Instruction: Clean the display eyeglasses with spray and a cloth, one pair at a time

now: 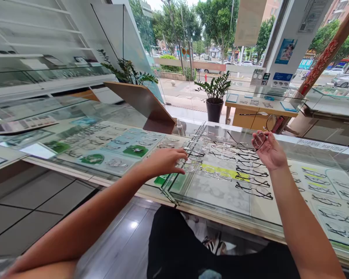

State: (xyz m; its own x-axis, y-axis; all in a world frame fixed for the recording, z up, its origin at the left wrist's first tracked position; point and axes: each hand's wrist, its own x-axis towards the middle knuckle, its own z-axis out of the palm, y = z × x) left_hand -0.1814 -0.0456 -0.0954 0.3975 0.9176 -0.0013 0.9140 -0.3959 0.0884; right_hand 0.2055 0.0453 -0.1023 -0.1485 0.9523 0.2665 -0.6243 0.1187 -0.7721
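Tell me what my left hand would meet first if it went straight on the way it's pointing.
Probably the thin-rimmed, clear-lensed eyeglasses just ahead of your left hand, at the long glass display counter. The hand's height is unclear, so it might pass above them.

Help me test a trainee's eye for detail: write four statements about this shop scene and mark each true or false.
1. The right hand holds a pair of glasses. True.
2. The left hand is clenched in a fist. False: it is open, its thumb apart from its fingers.
3. Rows of glasses show between the two hands. True.
4. The plant pot near the window is white. False: it is dark.
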